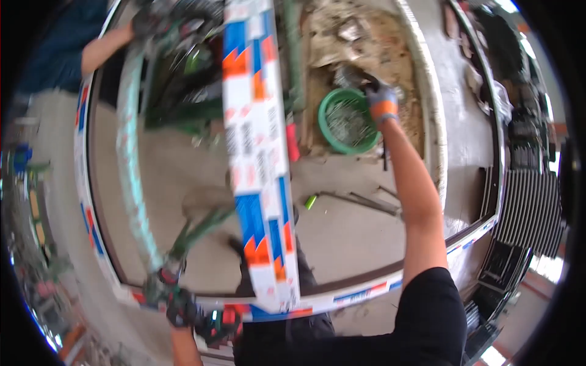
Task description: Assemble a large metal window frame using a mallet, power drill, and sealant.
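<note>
A white frame (360, 295) with blue and orange printed film lies before me, its wrapped middle bar (259, 158) running away from me. At its near left corner my left hand (182, 308), in a dark glove, is closed round a cordless drill (220, 323) with red and green parts. My right arm reaches across the frame. My right hand (382, 102), in a grey and orange glove, is at the right rim of a round green basket (323, 125) holding many small metal screws (349, 122). Blur hides how its fingers are set.
Under the frame's far right part is a stained brown board (415, 104) bearing the basket. A long tool with a green tip (311, 202) lies below. At the far left, another person's gloved hand (149, 24) is near a blurred tool. Dark stacked racks (525, 207) stand at right.
</note>
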Demonstrator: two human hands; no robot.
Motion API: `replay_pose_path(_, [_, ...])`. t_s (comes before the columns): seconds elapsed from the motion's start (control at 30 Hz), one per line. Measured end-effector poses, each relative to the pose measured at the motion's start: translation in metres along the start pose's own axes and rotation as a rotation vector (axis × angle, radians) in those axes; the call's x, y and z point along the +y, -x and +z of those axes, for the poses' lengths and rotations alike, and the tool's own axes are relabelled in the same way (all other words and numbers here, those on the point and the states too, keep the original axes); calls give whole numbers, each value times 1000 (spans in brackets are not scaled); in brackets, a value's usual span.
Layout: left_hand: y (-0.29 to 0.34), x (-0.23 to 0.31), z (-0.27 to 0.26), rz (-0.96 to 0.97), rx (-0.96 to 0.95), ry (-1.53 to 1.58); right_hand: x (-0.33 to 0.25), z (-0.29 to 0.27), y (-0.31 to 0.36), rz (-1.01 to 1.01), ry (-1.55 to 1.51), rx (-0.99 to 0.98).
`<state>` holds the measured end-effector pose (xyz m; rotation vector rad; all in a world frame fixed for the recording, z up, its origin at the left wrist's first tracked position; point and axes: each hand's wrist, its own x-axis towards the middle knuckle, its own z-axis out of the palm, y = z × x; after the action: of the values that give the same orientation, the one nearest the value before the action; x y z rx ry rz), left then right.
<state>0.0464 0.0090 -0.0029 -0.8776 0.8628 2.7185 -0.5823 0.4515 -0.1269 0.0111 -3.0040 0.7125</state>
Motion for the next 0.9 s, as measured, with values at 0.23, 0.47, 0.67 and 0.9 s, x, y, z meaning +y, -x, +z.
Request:
replay_pose_path(0.23, [-20,13,33,-126,-64,43,-137,-89,263,182,-1097,-130])
replay_pose_path(0.47, [-15,43,25,-318,-196,105,-307,-83,428,577,-1314,-166])
replay_pose_path(0.67, [-8,66,10,-422,-233,48,-351,-42,463,626,-1419,-293])
replay_pose_path(0.9, [-10,77,3,-464,-221,105,-360,-19,473,591,-1633,-291])
